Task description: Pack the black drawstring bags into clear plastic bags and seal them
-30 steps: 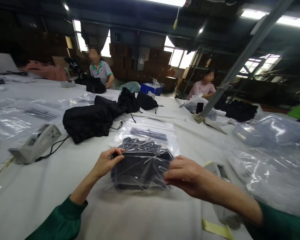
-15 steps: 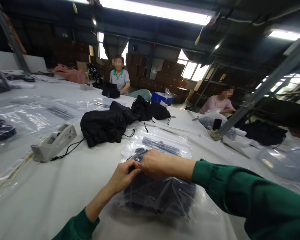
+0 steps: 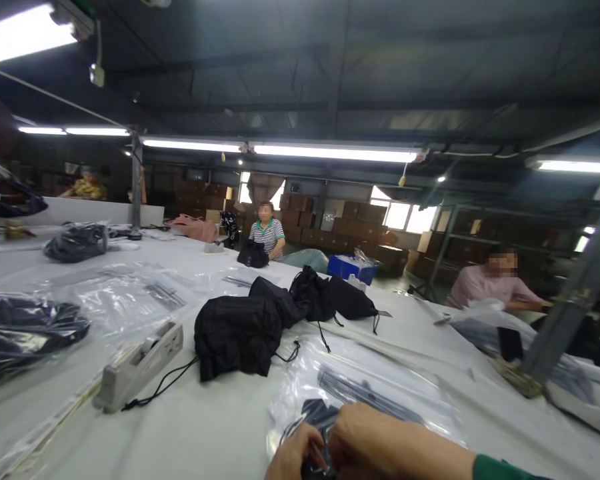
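Observation:
At the bottom edge, my left hand and my right hand meet, fingers pinched together on the top of a clear plastic bag that holds a dark folded item. Most of that bag lies below the frame. Both hands are closed on it, and my green right sleeve shows at the corner. Beyond the bag lies a stack of clear bags with printed labels.
A pile of black drawstring bags sits mid-table, with a grey tape dispenser to its left. More bagged dark items lie far left. Two people sit across the white table; a metal post stands right.
The view has tilted up, so my hands and the bag have slid to the bottom edge. My right hand crossed from the bag's right side to its top, next to the left hand.

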`<state>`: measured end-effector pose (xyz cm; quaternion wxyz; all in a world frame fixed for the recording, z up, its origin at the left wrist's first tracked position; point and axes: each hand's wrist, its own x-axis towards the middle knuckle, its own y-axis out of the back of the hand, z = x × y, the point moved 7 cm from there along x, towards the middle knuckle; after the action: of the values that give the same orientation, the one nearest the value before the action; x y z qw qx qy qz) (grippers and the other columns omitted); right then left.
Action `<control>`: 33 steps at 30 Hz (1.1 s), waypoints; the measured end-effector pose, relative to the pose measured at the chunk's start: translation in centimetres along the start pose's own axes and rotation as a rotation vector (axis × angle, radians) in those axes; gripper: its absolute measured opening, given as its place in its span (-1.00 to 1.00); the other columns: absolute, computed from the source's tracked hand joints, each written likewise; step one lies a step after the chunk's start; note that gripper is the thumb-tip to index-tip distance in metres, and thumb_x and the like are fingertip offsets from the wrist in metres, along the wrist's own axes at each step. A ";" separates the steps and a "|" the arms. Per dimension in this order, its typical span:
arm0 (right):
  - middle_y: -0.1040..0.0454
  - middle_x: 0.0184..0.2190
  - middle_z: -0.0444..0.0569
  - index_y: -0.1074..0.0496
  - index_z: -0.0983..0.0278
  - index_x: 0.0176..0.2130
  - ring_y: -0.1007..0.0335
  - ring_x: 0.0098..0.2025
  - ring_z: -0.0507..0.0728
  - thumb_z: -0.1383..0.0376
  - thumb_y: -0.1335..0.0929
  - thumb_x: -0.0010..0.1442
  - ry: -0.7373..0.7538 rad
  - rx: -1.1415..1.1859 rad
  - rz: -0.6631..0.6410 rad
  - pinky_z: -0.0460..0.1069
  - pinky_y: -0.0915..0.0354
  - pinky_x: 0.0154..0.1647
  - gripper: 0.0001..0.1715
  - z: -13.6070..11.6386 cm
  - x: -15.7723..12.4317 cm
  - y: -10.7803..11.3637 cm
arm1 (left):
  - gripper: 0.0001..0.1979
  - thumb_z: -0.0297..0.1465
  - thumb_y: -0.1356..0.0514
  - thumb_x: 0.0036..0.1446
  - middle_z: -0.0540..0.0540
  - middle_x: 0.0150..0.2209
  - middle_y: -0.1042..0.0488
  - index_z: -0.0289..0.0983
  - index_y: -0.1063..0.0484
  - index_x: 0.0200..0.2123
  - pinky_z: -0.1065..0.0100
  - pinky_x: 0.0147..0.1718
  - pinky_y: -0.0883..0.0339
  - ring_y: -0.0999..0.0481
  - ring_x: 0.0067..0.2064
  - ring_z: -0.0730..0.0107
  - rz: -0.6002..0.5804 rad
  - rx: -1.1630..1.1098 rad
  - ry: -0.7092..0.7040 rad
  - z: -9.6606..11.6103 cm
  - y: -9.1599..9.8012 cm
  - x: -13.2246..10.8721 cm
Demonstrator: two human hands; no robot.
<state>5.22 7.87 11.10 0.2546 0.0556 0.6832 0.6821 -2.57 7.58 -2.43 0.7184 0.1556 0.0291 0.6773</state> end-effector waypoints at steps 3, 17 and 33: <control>-0.50 -0.60 -0.21 -0.61 0.19 -0.34 -0.26 -0.62 -0.02 0.34 -0.44 -0.01 -0.002 0.270 -0.081 -0.16 -0.05 -0.64 -0.84 1.2 -0.1 -0.7 | -0.58 -0.56 -0.30 -0.26 0.02 -0.35 -0.54 -0.16 -0.31 -0.28 0.30 -0.26 -0.26 -0.50 -0.25 0.22 0.020 0.004 -0.025 1.9 0.4 -1.1; -0.48 -0.51 -0.17 -0.59 0.29 -0.24 -0.25 -0.53 -0.03 0.21 -0.45 0.08 0.018 0.631 -0.088 -0.16 -0.13 -0.53 -0.76 2.9 0.5 -3.2 | -0.64 -0.46 -0.26 0.02 0.03 -0.28 -0.56 -0.18 -0.24 -0.11 0.32 -0.14 -0.29 -0.55 -0.21 0.32 -0.026 -0.017 -0.118 3.6 1.6 -2.9; -0.56 -0.21 0.03 -0.51 0.24 -0.14 -0.44 -0.16 0.13 0.09 -0.20 0.38 -0.001 0.416 0.403 -0.02 -0.26 -0.11 -0.60 1.4 -4.8 -4.1 | -0.62 -0.35 -0.26 0.08 0.02 -0.26 -0.59 -0.16 -0.19 -0.07 0.30 -0.08 -0.28 -0.56 -0.19 0.32 -0.052 0.057 -0.107 2.8 1.5 -2.9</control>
<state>11.08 6.84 8.51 0.0974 0.2414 0.7836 0.5642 -3.54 4.27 0.16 0.7315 0.2111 0.0136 0.6481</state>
